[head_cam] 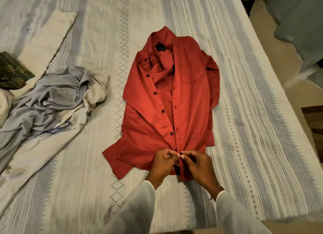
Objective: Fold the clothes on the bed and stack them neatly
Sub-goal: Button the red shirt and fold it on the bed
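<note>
On the bed (90, 164), a red shirt (174, 108) lies front up near the middle, collar at the far end and hem at the near end. Its front is mostly unbuttoned, the two plackets parted up near the collar and drawn close together toward the hem. Dark buttons run down the left placket. Its sleeves are folded in along the sides, with a cuff poking out at the near left.

Both hands meet at the near end of the shirt, right over the placket by the hem. The left hand (164, 164) pinches the left edge of the placket between thumb and fingers. The right hand (197, 164) pinches the right edge, its fingertips touching those of the left. Both fingers curl around the cloth. White sleeves cover the forearms, and a bracelet (215, 190) sits on the right wrist.

Left of the shirt, well apart from the hands, a grey garment (52, 101) lies crumpled on a cream cloth (40, 146). A plaid item (12, 71) rests at the far left edge, beside a folded white piece (50, 40).
</note>
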